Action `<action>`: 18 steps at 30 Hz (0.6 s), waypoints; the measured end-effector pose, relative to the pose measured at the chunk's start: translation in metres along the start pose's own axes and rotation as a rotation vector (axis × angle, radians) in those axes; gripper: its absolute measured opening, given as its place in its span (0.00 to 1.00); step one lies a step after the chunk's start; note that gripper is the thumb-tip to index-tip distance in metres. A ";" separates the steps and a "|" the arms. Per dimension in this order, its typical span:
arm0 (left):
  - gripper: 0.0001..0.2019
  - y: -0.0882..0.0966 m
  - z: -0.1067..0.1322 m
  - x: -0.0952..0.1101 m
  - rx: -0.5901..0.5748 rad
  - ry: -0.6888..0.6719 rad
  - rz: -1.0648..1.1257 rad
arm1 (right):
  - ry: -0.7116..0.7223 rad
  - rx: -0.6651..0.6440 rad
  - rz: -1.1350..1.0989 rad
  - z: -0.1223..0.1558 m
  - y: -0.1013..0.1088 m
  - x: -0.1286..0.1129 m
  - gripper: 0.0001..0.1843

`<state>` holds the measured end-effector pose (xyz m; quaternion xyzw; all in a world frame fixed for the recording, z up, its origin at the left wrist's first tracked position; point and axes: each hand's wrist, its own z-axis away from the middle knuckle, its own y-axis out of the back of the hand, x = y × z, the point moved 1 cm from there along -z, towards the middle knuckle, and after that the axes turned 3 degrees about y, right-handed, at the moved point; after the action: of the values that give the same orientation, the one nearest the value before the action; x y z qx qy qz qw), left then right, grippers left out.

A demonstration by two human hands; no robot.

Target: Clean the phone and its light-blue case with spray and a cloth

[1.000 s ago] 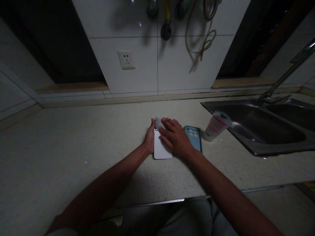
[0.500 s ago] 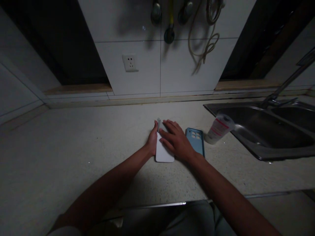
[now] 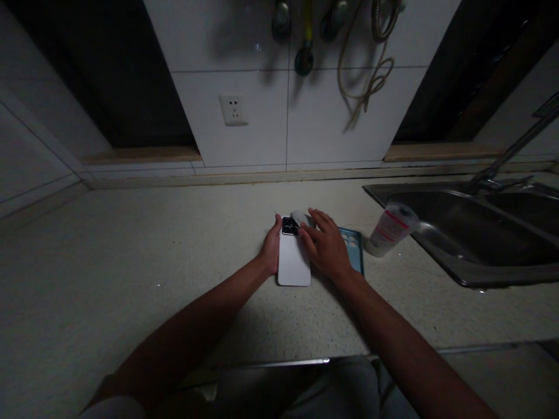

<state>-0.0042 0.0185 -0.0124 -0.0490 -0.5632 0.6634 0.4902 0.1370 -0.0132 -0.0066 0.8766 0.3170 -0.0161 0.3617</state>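
A white smartphone (image 3: 294,262) lies back up on the counter, its dark camera block (image 3: 288,226) at the far end. My left hand (image 3: 271,247) grips the phone along its left edge, thumb pointing forward. Over the phone's upper right corner, my right hand (image 3: 329,247) holds a crumpled pale tissue or wipe (image 3: 301,219) under its fingers, beside the camera block. A blue phone case (image 3: 356,262) with camera cut-outs lies just right of the phone, partly hidden by my right hand.
A translucent plastic cup (image 3: 391,230) with red print tilts beside the metal sink (image 3: 463,273) on the right. The pale speckled counter (image 3: 196,233) runs to a tiled wall with a power socket (image 3: 233,110). Pipes and a coiled hose (image 3: 371,87) hang above.
My right hand has moved right with the tissue, from the phone's upper left to its upper right corner. The camera block now shows. My left hand stays on the phone's edge.
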 end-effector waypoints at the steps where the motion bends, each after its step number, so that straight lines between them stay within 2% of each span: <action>1: 0.35 0.000 0.000 0.000 0.006 -0.016 0.022 | 0.018 -0.006 -0.024 0.000 0.001 0.000 0.18; 7: 0.23 -0.001 -0.002 0.002 0.017 -0.231 0.123 | 0.213 -0.098 -0.147 -0.001 0.003 -0.006 0.19; 10: 0.24 0.000 -0.005 0.001 0.001 -0.213 0.118 | 0.282 -0.192 -0.128 0.001 0.001 -0.013 0.16; 12: 0.27 0.000 -0.006 0.000 -0.044 -0.166 0.095 | 0.275 -0.237 -0.083 0.001 -0.001 -0.017 0.16; 15: 0.32 -0.001 -0.007 -0.001 -0.065 -0.134 0.073 | 0.223 -0.236 -0.009 0.002 -0.002 -0.022 0.17; 18: 0.32 -0.001 -0.007 0.000 -0.012 -0.167 0.070 | 0.208 -0.234 0.026 0.002 -0.005 -0.025 0.18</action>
<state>0.0007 0.0230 -0.0139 -0.0160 -0.6040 0.6787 0.4176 0.1149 -0.0257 -0.0048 0.8295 0.3410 0.1165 0.4266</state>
